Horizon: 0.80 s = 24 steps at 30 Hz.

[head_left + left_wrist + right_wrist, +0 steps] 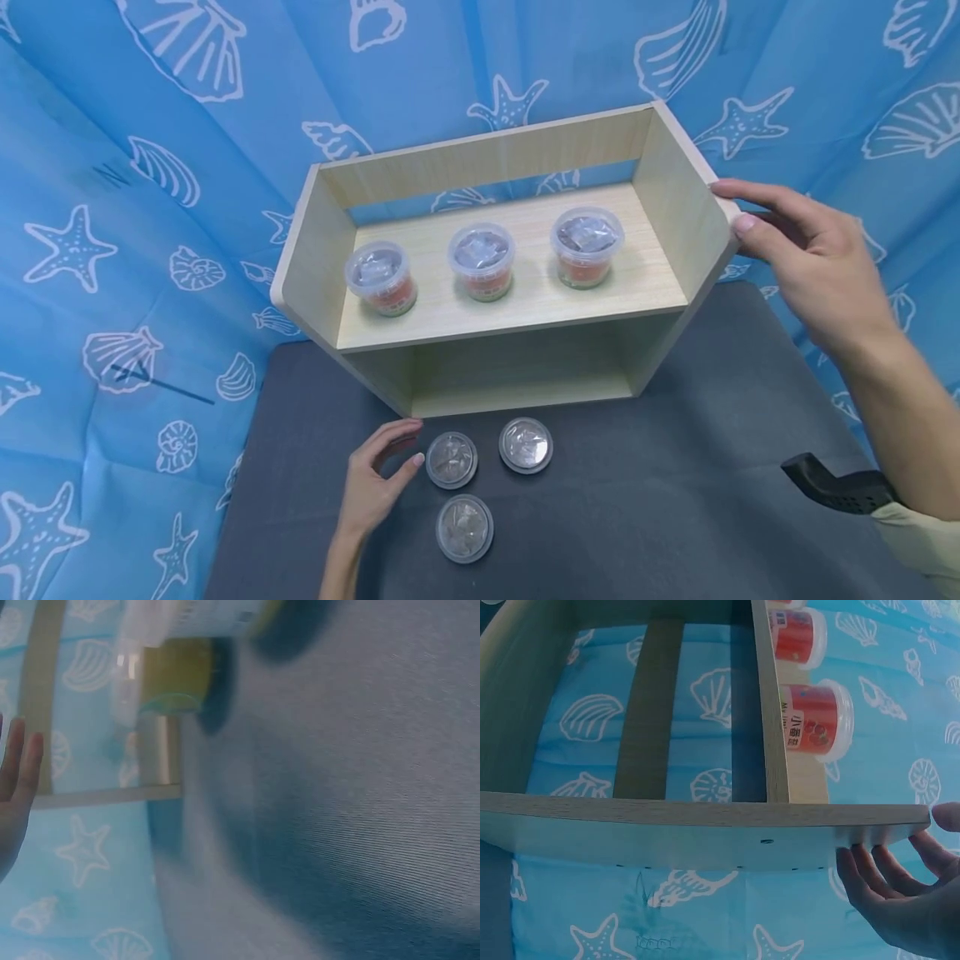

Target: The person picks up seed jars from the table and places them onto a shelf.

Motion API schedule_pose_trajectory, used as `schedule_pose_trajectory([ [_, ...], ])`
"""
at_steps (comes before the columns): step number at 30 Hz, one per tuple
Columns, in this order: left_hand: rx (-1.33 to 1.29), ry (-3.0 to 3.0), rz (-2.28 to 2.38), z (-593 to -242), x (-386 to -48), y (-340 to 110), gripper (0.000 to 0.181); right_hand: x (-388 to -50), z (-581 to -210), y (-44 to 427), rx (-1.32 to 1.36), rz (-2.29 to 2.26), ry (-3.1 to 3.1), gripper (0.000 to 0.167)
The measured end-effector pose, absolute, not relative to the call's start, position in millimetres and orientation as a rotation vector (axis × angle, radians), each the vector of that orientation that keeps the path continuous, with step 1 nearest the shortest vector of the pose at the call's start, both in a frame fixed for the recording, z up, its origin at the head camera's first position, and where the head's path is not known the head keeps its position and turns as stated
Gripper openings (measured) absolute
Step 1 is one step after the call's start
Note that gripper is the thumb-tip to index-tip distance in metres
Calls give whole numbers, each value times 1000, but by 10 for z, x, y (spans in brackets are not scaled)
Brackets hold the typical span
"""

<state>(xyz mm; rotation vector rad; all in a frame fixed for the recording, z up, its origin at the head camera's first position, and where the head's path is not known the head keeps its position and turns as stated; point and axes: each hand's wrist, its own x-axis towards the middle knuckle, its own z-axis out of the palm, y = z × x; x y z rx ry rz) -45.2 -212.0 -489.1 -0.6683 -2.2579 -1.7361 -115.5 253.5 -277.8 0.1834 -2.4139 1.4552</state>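
My left hand [375, 483] is beside a small lidded plastic tub [452, 460] on the dark table, its fingers and thumb spread and a slight gap from the lid. Two more tubs stand close by: one nearer me [465, 529] and one to the right [526, 445]. In the left wrist view, one tub [176, 671] has a yellow-green side. At the right end of a pale wooden two-tier shelf [690, 200], my right hand [825, 267] grips the side panel by its edge, thumb at the front edge. Its fingertips [855, 859] touch the panel's outer face in the right wrist view.
Three clear-lidded tubs with red labels stand on the upper tier: left [381, 279], middle [482, 260] and right [587, 246]. A blue curtain [585, 58] with white shells and starfish hangs behind the shelf. Grey-black cloth [637, 500] covers the table.
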Motion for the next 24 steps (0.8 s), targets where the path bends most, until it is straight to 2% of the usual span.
schedule_pose_trajectory([
  [6, -594, -2368, -1736, -5018, -455, -2126, 48, -1200, -2787, 2586, 293, 1574, -2429, 42],
  [17, -482, -2466, -1713, -5199, -378, -2062, 55, -1315, -2859, 2688, 437, 2067, -2294, 48],
  [24, -414, -2483, -1691, -5144, -348, -1957, 59, -1347, -2878, 2686, 588, 2202, -2147, 48],
])
